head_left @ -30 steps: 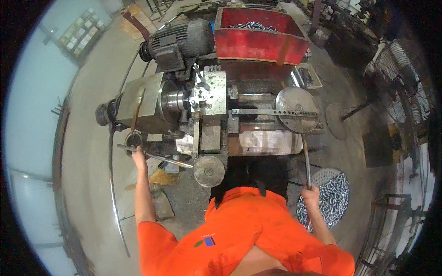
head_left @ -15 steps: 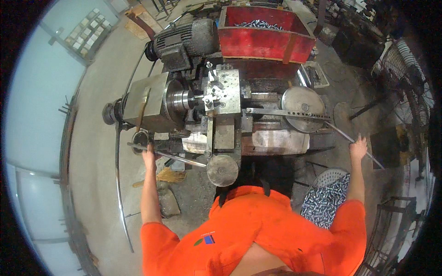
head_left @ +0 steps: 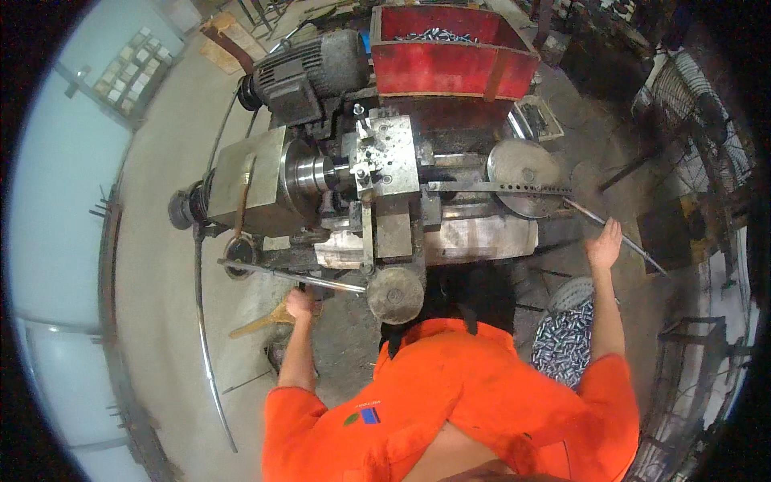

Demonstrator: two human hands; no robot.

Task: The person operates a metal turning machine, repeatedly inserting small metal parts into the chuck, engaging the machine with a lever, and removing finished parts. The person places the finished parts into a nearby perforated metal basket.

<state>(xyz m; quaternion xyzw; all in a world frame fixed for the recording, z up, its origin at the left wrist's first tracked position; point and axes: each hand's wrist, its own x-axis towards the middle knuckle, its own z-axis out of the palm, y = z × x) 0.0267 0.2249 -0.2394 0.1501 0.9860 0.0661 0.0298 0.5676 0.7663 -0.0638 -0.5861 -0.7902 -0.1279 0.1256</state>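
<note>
My left hand (head_left: 300,304) is closed just below the left lever (head_left: 309,278), a steel rod running to a round disc (head_left: 395,296). A small dark piece shows above its knuckles; what the fingers hold, if anything, is hidden. On the right, my right hand (head_left: 604,244) lies across the right lever (head_left: 640,252), its fingers over the rod. That lever joins a large round plate (head_left: 526,173) with a drilled flat bar (head_left: 498,188) across it. Between the hands stands a lathe-like machine, with a spindle chuck (head_left: 309,172) and a metal tool block (head_left: 391,157).
A red bin (head_left: 454,64) of small metal parts sits behind the machine, beside an electric motor (head_left: 317,76). A basket of metal parts (head_left: 564,341) stands by my right arm. A broom head (head_left: 269,319) lies below my left lever. At far right is a fan (head_left: 695,120).
My left hand has left the outer end of the left lever and moved right and down, below the rod. My right hand has slid inward and up along its lever. The view has shifted slightly.
</note>
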